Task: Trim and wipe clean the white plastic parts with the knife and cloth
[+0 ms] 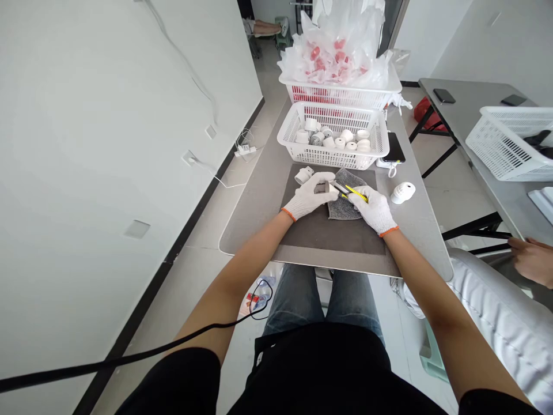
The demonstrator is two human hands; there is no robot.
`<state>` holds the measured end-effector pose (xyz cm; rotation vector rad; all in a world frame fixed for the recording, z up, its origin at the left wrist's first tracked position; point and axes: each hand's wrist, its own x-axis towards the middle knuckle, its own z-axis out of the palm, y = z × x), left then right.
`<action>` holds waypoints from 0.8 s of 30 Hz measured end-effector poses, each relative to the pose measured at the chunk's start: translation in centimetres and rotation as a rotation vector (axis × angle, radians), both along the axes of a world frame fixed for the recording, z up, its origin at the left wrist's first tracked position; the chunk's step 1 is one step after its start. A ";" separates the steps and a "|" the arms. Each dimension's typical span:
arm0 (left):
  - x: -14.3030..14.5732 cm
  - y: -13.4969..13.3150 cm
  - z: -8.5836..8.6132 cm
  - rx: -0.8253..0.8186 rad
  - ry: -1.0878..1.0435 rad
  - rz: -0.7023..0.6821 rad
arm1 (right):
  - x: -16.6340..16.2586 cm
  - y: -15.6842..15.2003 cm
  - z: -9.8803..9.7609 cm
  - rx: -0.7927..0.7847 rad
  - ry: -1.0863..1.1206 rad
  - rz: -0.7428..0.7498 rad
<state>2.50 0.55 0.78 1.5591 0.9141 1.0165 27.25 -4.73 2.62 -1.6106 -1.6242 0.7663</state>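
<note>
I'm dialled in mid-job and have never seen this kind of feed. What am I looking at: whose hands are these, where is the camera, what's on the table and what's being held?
There is no machine here: one camera sits on a person's head, looking down over their arms and lap.

Both hands wear white knit gloves. The left hand holds a small grey-and-white part. The right hand grips a yellow-handled tool with its tip against that part. What kind of tool it is I cannot tell.

They work over a grey cloth on a dark mat on a grey table. Behind sits a white basket of small white parts, and further back a second basket with bagged red pieces. A loose white part lies on the right. Another person's hand shows at the far right.
</note>
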 end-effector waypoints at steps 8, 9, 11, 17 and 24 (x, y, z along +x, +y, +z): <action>0.2 -0.9 1.3 -0.073 0.062 0.072 | 0.0 -0.1 0.2 0.007 -0.048 0.002; 0.1 -1.1 1.6 -0.057 0.121 0.091 | -0.1 -0.2 0.3 0.010 -0.067 0.016; -0.1 -1.5 2.1 -0.016 0.260 0.136 | -0.1 -0.2 0.5 0.018 -0.105 0.018; -0.1 -2.1 3.1 0.000 0.363 0.175 | -0.3 -0.5 0.8 0.016 -0.129 0.042; 0.2 -2.3 3.4 0.044 0.417 0.237 | -0.2 -0.4 0.6 0.021 -0.126 0.021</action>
